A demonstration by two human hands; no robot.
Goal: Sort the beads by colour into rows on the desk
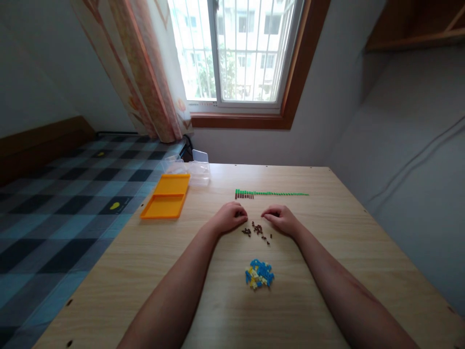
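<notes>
Both my hands rest on a light wooden table (pixel 327 271). My left hand (pixel 230 216) is curled, fingers pinched together; what it holds is too small to make out. My right hand (pixel 279 218) is also curled in a pinch, facing the left one. Between and just below them lie several small dark brown beads (pixel 257 230). Farther away, a long row of green beads (pixel 276 193) runs left to right, with a short row of brown beads (pixel 244 196) under its left end. Closer to me is a pile of blue and yellow beads (pixel 259 274).
An orange tray with two compartments (pixel 166 196) sits at the table's left edge, a clear plastic box (pixel 192 170) behind it. A bed with a checked blue cover (pixel 54 208) lies to the left. A window and curtain are behind the table.
</notes>
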